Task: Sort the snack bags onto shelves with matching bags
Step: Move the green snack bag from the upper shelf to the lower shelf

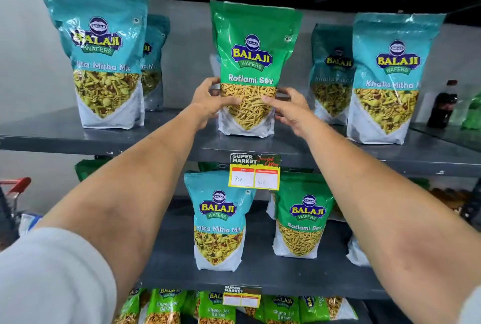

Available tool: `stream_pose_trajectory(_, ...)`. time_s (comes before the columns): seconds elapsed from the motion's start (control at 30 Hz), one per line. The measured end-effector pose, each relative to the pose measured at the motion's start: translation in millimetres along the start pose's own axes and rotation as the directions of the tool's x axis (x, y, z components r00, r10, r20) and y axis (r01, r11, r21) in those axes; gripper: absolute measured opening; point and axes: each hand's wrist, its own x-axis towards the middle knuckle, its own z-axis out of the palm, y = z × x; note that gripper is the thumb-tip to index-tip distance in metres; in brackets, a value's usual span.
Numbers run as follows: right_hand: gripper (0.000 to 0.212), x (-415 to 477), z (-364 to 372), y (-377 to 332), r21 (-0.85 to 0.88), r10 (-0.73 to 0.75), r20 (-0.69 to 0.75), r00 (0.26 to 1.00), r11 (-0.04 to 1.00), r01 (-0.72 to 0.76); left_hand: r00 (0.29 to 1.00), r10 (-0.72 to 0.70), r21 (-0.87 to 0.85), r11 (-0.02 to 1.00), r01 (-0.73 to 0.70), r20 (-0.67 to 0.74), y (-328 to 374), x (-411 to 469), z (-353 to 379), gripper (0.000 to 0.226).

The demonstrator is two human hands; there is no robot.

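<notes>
A green Ratlami Sev bag [253,45] stands upright in the middle of the top shelf [299,153]. My left hand [209,99] grips its left side and my right hand [289,109] grips its right side, both near the clear window. Teal Khatta Mitha Mix bags stand to either side: one at the left [104,53] with another behind it [153,63], and two at the right [387,79] [329,73]. On the middle shelf [260,282] a teal Khatta Mitha Mix bag [218,219] stands beside a green Ratlami Sev bag [302,217].
A yellow price tag [254,172] hangs from the top shelf's edge. Several green Chana Jor Garam bags [216,308] fill the bottom shelf. A dark cola bottle [442,103] stands at the far right. A red-handled cart [15,188] is at the left.
</notes>
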Motion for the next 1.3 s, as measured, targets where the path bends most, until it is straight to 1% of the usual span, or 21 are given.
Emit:
stream_pose_trajectory(0.07,0.062,-1.7,4.9,-1.3,-0.026,-0.013,0.007,1.0,1.0,0.013,0.999,0.025,0.028,0.999,-0.024,-0.031,0.5,-1.9,-2.3,0.074)
stream_pose_trajectory(0.13,0.063,-1.5,7.9,-0.6,-0.022,-0.027,0.004,1.0,0.999,0.027,0.998,0.045,0.01,0.999,-0.045,-0.045,-0.5,-2.7,-4.2,0.069)
stream_pose_trajectory(0.23,0.053,-5.8,11.3,-3.5,-0.004,-0.061,-0.001,0.998,0.998,0.061,0.995,0.091,0.003,0.996,-0.091,-0.046,3.7,-10.8,-7.3,0.066)
stream_pose_trajectory(0.33,0.046,-20.0,15.7,-11.3,0.021,-0.078,0.007,0.997,0.997,0.078,0.994,0.097,0.012,0.995,-0.096,-0.059,9.4,-24.8,-15.5,0.065)
stream_pose_trajectory(0.47,0.049,-44.7,23.3,-26.6,0.0,-0.12,0.018,0.993,0.993,0.12,0.987,0.134,0.038,0.991,-0.132,-0.085,26.0,-60.7,-27.5,0.064)
stream_pose_trajectory(0.6,0.043,-79.0,36.9,-38.2,0.014,-0.175,0.061,0.983,0.985,0.174,0.975,0.167,0.11,0.982,-0.151,-0.15,39.4,-105.4,-45.7,0.058)
stream_pose_trajectory(0.63,0.047,-86.5,40.8,-41.1,0.02,-0.188,0.065,0.98,0.982,0.187,0.971,0.174,0.124,0.98,-0.155,-0.166,42.6,-117.8,-52.3,0.059)
stream_pose_trajectory(0.77,0.089,-125.5,59.7,-50.7,0.024,-0.234,0.065,0.97,0.972,0.233,0.951,0.215,0.184,0.967,-0.176,-0.22,49.0,-167.9,-77.6,0.072)
stream_pose_trajectory(0.8,0.093,-135.1,65.0,-49.3,0.027,-0.255,0.066,0.965,0.967,0.254,0.945,0.225,0.201,0.963,-0.179,-0.236,47.4,-180.7,-82.3,0.07)
stream_pose_trajectory(0.9,0.078,-161.4,83.1,-35.5,0.02,-0.298,0.078,0.952,0.955,0.297,0.928,0.27,0.261,0.944,-0.202,-0.257,38.9,-220.2,-95.4,0.05)
stream_pose_trajectory(0.93,0.08,-170.4,89.7,-29.3,0.026,-0.293,0.082,0.953,0.956,0.291,0.924,0.28,0.271,0.94,-0.209,-0.26,35.1,-232.7,-99.9,0.049)
stream_pose_trajectory(1.0,0.087,-185.6,105.3,-13.0,0.027,-0.268,0.085,0.96,0.963,0.266,0.927,0.269,0.289,0.938,-0.191,-0.261,21.3,-253.3,-111.0,0.05)
stream_pose_trajectory(1.03,0.082,-194.6,113.2,-2.6,0.024,-0.262,0.102,0.96,0.965,0.261,0.933,0.254,0.294,0.94,-0.175,-0.257,9.4,-261.4,-117.3,0.049)
stream_pose_trajectory(1.1,0.063,-210.9,130.3,26.5,0.016,-0.224,0.152,0.963,0.974,0.224,0.939,0.227,0.274,0.949,-0.154,-0.258,-23.8,-274.2,-129.7,0.049)
stream_pose_trajectory(1.13,0.059,-217.3,139.7,43.5,0.01,-0.195,0.17,0.966,0.98,0.197,0.94,0.213,0.259,0.955,-0.143,-0.265,-43.5,-279.0,-134.2,0.05)
stream_pose_trajectory(1.3,0.058,-225.4,179.7,134.2,-0.055,-0.015,0.213,0.977,0.998,0.027,0.956,0.065,0.231,0.973,0.002,-0.286,-153.6,-286.2,-149.3,0.056)
